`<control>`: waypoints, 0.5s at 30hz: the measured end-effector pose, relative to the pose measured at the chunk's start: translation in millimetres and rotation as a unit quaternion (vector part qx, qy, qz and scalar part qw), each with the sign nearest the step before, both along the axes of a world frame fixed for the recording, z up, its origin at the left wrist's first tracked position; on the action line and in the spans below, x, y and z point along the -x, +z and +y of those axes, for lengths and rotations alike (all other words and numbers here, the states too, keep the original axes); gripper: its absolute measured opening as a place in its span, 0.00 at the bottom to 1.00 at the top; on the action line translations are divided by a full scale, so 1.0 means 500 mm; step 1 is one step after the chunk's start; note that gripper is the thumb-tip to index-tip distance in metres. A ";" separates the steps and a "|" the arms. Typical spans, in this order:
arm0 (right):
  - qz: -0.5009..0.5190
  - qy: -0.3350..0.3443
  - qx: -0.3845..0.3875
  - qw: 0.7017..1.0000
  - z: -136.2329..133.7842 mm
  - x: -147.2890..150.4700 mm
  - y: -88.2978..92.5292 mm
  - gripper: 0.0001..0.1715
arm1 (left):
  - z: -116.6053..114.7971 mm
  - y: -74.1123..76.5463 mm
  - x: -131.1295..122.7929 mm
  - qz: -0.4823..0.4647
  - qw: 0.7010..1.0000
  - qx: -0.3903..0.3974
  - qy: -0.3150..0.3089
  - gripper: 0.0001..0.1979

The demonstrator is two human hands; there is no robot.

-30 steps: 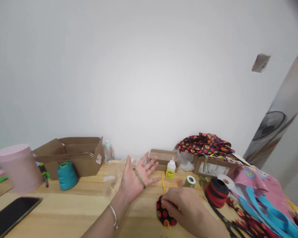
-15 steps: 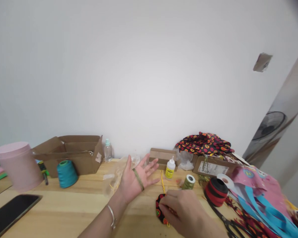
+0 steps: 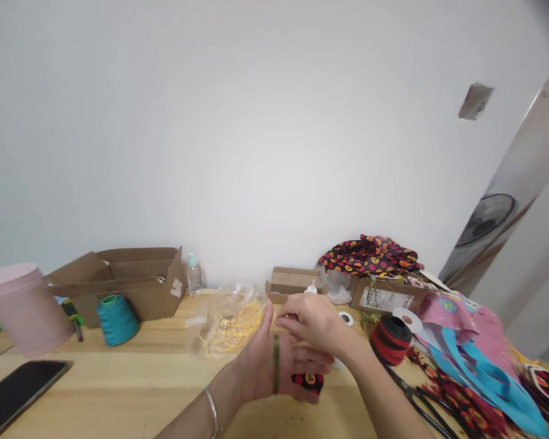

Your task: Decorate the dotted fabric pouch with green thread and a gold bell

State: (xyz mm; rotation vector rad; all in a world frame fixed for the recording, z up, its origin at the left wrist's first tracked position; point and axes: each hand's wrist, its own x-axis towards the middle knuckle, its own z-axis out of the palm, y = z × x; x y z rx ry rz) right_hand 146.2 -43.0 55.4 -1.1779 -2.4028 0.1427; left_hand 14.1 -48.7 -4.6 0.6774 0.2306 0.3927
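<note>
My left hand (image 3: 268, 366) is held up with its palm towards me and its fingers stretched to the right. A band of olive-green thread (image 3: 276, 364) runs across the palm. Over the left fingers, my right hand (image 3: 308, 320) bends with its fingertips drawn together; whatever they hold is hidden. Partly behind the left fingers lies a small black, red-patterned fabric piece (image 3: 308, 382). The white top of a glue bottle (image 3: 311, 288) shows above my right hand. A spool (image 3: 346, 318) is mostly covered by my right wrist.
Yellow cord in a clear plastic bag (image 3: 231, 326) lies left of my hands. A teal thread cone (image 3: 117, 320), a cardboard box (image 3: 139, 308) and a phone (image 3: 22, 396) are further left. Rightward are red-black ribbon (image 3: 390, 341), scissors (image 3: 423, 402) and blue ribbon (image 3: 489, 378).
My right hand has left the patterned fabric piece and risen over the left fingers. My left hand has moved right and lower, turning its fingers sideways in front of the fabric.
</note>
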 end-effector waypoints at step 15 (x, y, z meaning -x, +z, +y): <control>0.136 -0.059 -0.067 0.987 0.025 -0.119 0.027 0.11 | -0.047 0.082 0.078 -0.130 0.989 -0.063 -0.013 0.22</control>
